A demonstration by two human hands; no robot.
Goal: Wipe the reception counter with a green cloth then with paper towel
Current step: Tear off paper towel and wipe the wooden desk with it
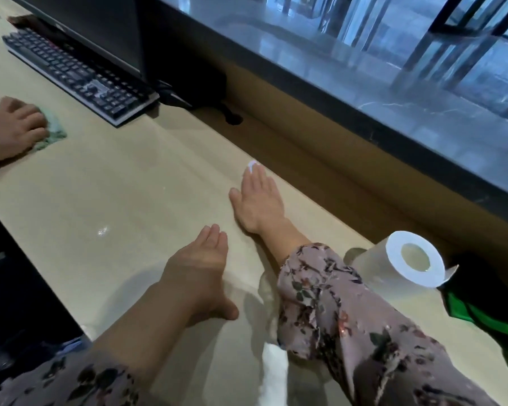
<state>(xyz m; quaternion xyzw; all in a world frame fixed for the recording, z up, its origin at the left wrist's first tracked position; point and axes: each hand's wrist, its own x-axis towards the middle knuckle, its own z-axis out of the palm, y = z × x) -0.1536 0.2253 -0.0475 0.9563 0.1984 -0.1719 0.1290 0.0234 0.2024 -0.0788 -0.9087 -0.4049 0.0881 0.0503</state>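
The right hand [257, 197] lies flat, palm down, on the beige table [123, 194], fingers straight and together, grasping nothing. A small white piece of paper towel [252, 164] shows at its fingertips; most of it is hidden beneath them.

The left hand [200, 268] rests on the table nearer the camera, fingers extended, thumb spread, released and holding nothing.

The green cloth [52, 131] lies at the left edge of the view, just in front of the keyboard [77, 74]. A third hand [12, 127], cut off by the frame, rests its fingers on the cloth and covers most of it.

Surroundings:
- A monitor [85, 27] stands behind the keyboard, its top cut off.
- A cable hole [233, 120] lies to the right of the monitor base.
- A raised polished stone ledge [393, 92] bounds the far side of the table.
- A paper towel roll [408, 263] stands just beside the right forearm.
- A green and black item [481, 315] lies beside the roll; its identity cannot be determined.
- A white paper sheet [273, 373] lies partly hidden under the right floral sleeve [349, 317].
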